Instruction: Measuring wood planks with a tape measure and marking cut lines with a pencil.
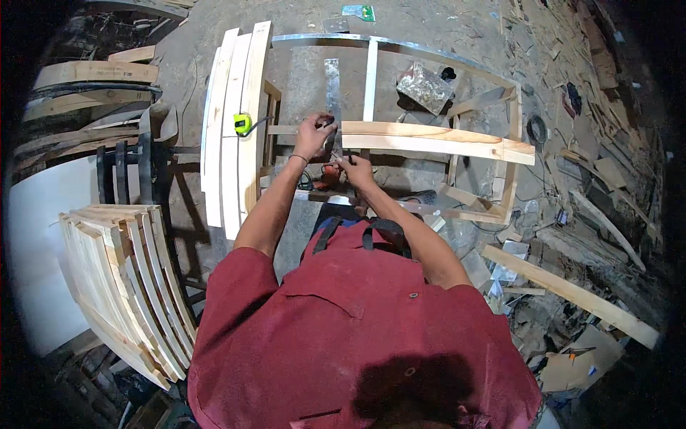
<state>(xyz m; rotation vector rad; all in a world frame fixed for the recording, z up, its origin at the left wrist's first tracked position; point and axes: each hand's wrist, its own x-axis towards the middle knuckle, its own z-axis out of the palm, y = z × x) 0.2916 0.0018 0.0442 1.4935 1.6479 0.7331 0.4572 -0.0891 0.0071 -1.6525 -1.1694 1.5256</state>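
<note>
My left hand point(314, 136) is closed on a flat metal square point(333, 86), whose blade points away from me beyond my fingers. The square lies across the left end of a long, slightly curved wooden board point(436, 139). That board rests over a frame and stretches to the right. Just below the board's left end, my right hand point(356, 172) has its fingers curled together by the square's near end. Whatever is in those fingers is too small to make out. Under my hands, an orange tool point(331, 171) is partly hidden.
A green tape measure point(243, 124) sits on several pale boards point(230, 164) left of my hands. The metal-edged frame point(370, 79) surrounds the work. More curved pieces point(132, 286) are stacked at lower left. A loose plank point(572, 294) and scraps lie at right.
</note>
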